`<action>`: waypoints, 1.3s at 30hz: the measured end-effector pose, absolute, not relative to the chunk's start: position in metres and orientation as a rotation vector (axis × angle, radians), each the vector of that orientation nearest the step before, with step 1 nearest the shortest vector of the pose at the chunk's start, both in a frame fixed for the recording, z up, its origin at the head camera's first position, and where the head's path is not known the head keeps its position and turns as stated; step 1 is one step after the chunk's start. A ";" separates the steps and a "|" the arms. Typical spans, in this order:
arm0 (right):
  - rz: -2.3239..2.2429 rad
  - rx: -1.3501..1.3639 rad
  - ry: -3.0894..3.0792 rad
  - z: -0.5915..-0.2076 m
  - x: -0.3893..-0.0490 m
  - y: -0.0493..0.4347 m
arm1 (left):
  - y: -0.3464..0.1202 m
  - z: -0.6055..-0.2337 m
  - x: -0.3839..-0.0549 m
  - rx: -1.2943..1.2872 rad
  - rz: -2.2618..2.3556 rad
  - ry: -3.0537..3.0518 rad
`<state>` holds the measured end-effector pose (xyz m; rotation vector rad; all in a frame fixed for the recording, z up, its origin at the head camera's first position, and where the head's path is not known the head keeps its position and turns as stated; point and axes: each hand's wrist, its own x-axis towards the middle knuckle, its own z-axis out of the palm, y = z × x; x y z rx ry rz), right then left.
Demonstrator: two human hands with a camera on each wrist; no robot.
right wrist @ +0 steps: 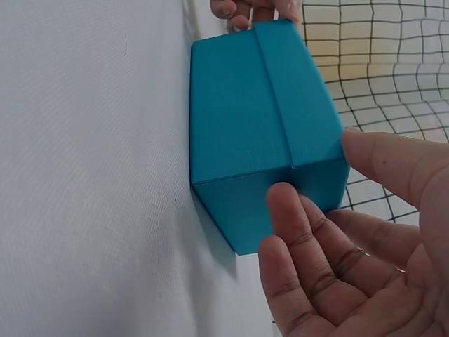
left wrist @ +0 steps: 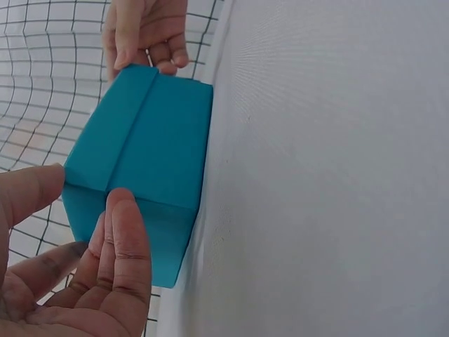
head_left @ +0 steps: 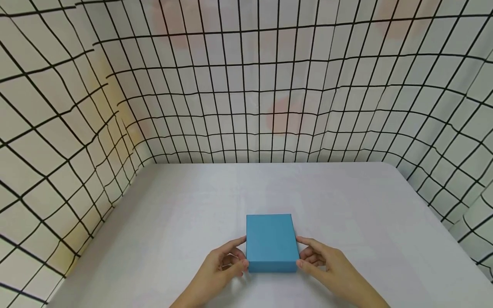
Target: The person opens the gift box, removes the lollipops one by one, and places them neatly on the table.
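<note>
While both hands (head_left: 218,269) (head_left: 333,266) flank the box (head_left: 271,239), bent fingers (left wrist: 130,242) seemingly grip it.

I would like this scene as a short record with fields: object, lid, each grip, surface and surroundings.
Object: blue rectangular lidded box
Lid: on
Left grip: bare hand, holds the box's left side
Right grip: bare hand, holds the box's right side
Surface: white cloth-covered table, under the box
Surroundings: white walls with black square grid
</note>
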<state>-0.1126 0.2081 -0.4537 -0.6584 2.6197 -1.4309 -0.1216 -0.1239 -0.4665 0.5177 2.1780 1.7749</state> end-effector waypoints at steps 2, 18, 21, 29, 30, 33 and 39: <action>-1.432 -0.665 2.629 -0.453 -0.112 0.208 | -0.124 -0.466 -0.122 0.520 1.780 2.175; -1.433 -0.707 2.690 -0.451 -0.112 0.208 | -0.123 -0.464 -0.122 0.517 1.833 2.162; -1.448 -0.705 2.708 -0.450 -0.110 0.207 | -0.123 -0.464 -0.122 0.526 1.836 2.169; -1.479 -0.740 2.765 -0.451 -0.107 0.203 | -0.123 -0.464 -0.121 0.557 1.839 2.217; -1.484 -0.742 2.770 -0.451 -0.107 0.203 | -0.123 -0.464 -0.121 0.564 1.841 2.221; -1.485 -0.755 2.773 -0.451 -0.107 0.202 | -0.123 -0.464 -0.121 0.582 1.849 2.221; -1.481 -0.749 2.781 -0.450 -0.107 0.201 | -0.124 -0.463 -0.121 0.588 1.863 2.218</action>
